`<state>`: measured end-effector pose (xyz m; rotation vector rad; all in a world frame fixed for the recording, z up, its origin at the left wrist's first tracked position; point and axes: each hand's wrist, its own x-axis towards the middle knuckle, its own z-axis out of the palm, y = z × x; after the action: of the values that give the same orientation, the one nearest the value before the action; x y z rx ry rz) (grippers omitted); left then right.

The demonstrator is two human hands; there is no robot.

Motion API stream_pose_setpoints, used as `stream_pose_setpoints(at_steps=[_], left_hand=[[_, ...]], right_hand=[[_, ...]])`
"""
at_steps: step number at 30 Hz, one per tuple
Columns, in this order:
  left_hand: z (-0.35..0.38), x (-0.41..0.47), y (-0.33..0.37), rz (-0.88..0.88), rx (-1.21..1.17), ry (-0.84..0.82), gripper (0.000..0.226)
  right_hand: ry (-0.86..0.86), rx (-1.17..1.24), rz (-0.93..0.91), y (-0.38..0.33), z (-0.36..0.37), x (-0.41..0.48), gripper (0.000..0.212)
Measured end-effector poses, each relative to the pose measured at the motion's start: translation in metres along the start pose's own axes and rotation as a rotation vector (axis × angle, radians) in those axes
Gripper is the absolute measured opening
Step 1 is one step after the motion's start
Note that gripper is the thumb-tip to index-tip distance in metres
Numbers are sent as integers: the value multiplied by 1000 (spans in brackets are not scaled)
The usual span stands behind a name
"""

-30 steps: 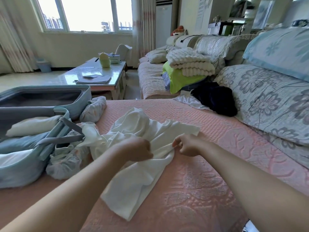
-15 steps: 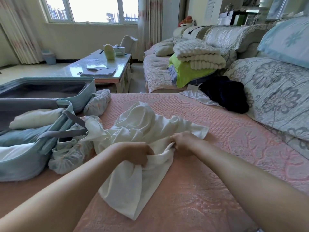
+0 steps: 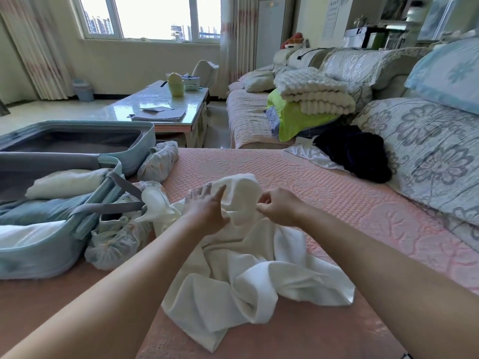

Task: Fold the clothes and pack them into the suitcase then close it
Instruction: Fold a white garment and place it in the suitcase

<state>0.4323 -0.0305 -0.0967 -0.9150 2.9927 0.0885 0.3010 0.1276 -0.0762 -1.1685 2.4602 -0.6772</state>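
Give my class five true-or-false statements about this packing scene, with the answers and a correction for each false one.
1. The suitcase lies open. True.
2. The white garment is packed in the suitcase. False: it lies crumpled on the pink cover, beside the suitcase.
3. The right hand pinches the white garment. True.
4. The left hand is a closed fist. False: its fingers are spread and straight against the garment.
5. The dark garment lies on the coffee table. False: it lies on the pink cover, against a floral cushion.
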Motion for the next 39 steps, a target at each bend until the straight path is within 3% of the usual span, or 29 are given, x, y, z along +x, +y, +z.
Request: stream_pose_setpoints(at_steps=[2, 7, 10, 13, 15, 18, 20, 21, 23, 25, 26, 28, 31, 33, 35, 37, 39], left_hand=[[3, 6, -7, -10, 8, -92, 88], [-4, 5, -22, 126, 0, -294, 38], [-14, 10, -27, 18, -286, -288, 21], [-22, 18, -31, -34, -254, 96, 22], [-25, 22, -31, -37, -366, 298, 25], [-25, 32, -28, 51, -566, 219, 32], [-19, 31, -28, 41, -410, 22, 51], [-13, 28, -30, 33, -301, -40, 56], [-3, 24, -37, 31, -214, -69, 50], [3, 19, -41, 12, -270, -63, 38], [3, 20, -42, 12, -299, -55, 35], [3, 23, -42, 5, -323, -40, 37], [5, 26, -40, -79, -399, -37, 69], [6, 29, -37, -119, -431, -70, 82], [6, 33, -31, -114, -354, -86, 72], [6, 40, -22, -100, -313, -57, 43], [4, 50, -10, -119, -479, 3, 24]], right_hand=[[201, -143, -10, 6, 8, 17, 32], [110, -38, 94, 4, 20, 43, 79], [91, 1, -13, -6, 30, 47, 67], [44, 25, -75, -21, 41, 45, 49], [-110, -1, -130, -36, 45, 34, 47], [-368, -66, -225, -54, 51, 15, 46], [-413, 94, -197, -55, 50, 8, 33], [-352, 225, -160, -54, 48, 8, 24], [-61, 351, -115, -44, 42, 19, 19], [219, 289, -114, -34, 36, 34, 25], [281, 237, -106, -31, 35, 41, 24], [236, 92, -47, -24, 41, 56, 39], [38, -67, 47, -20, 55, 70, 77], [22, -74, -11, -20, 57, 76, 68], [46, -138, -88, -19, 50, 77, 46], [88, -255, -159, -14, 41, 76, 35], [171, -322, -224, -4, 28, 74, 35]])
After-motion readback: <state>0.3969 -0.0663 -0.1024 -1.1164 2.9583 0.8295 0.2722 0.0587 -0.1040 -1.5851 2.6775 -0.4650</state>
